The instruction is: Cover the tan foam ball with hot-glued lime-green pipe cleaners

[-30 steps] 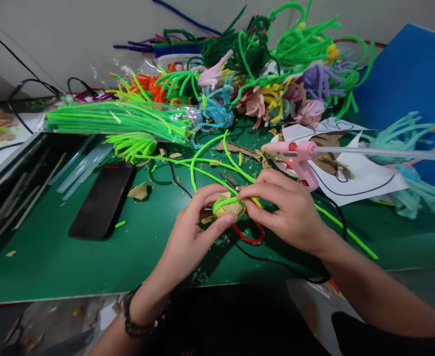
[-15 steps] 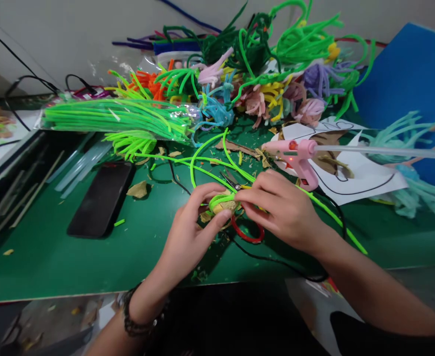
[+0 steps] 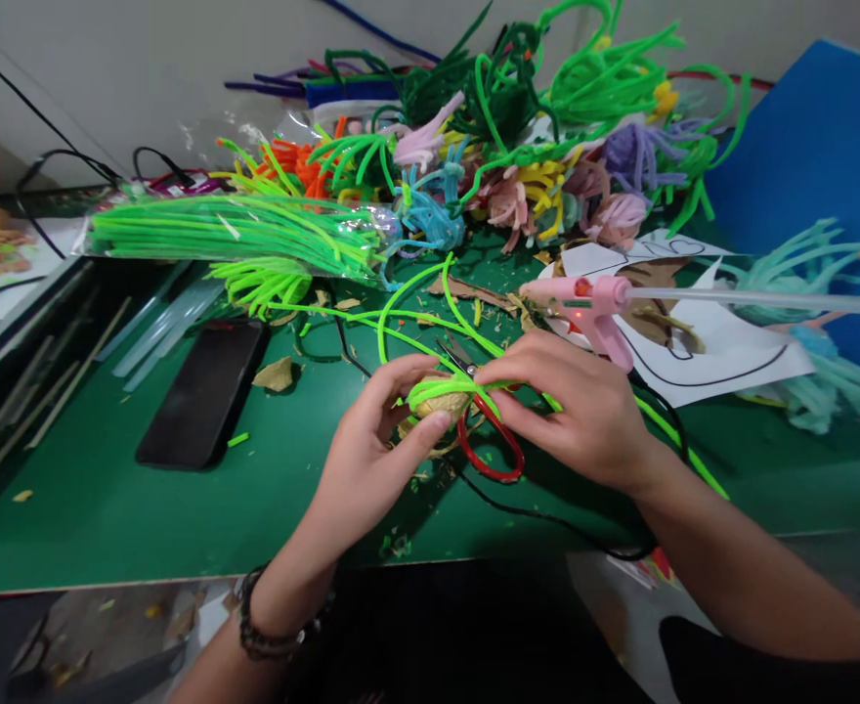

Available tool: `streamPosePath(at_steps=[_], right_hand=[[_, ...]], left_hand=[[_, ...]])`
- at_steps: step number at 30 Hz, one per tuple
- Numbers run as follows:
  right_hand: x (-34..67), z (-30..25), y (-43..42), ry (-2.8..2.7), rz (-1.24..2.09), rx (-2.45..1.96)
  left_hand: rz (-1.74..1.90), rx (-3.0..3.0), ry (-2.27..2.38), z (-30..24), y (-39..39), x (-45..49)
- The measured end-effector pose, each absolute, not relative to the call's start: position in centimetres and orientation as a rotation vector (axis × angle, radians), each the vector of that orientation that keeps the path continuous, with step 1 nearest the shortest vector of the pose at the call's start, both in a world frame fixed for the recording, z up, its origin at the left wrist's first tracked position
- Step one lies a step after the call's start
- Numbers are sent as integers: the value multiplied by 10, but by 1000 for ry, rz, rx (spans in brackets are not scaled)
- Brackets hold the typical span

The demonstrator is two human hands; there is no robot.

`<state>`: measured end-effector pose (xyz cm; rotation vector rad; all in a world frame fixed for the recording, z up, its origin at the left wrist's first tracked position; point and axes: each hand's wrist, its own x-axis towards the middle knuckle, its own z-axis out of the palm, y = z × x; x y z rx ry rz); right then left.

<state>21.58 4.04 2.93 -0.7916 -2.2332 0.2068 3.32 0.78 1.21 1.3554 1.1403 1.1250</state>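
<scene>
My left hand [image 3: 371, 450] pinches a small tan cardboard piece [image 3: 441, 403] wrapped with a lime-green pipe cleaner [image 3: 430, 389], thumb below and fingers curled over its top. On the piece's right side, my right hand [image 3: 569, 406] is closed on the same green pipe cleaner, which trails off to the right across the green table [image 3: 107, 508]. Red-handled scissors [image 3: 493, 450] lie on the table just under both hands. A pink glue gun [image 3: 591, 308] rests right behind my right hand.
A black phone [image 3: 202, 391] lies to the left. A bag of green pipe cleaners [image 3: 232, 230] and a heap of coloured ones [image 3: 518, 147] fill the back. White paper with brown cut-outs [image 3: 701, 337] lies at right, beside a blue board [image 3: 818, 166]. A black cable [image 3: 547, 518] crosses the front.
Both hands have lifted the wrapped piece slightly and shifted it up the table. The right hand has pulled the green pipe cleaner across the top of the piece.
</scene>
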Motion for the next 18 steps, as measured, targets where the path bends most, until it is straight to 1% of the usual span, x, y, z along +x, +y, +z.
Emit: streamPosePath(at_steps=[7,18], right_hand=[[216,31,39,-2211,225,-729],[213,25,40,-2178,254,-669]], left_hand=[[1071,1115,1077,19,13,31],[1080,893,967,13,16,29]])
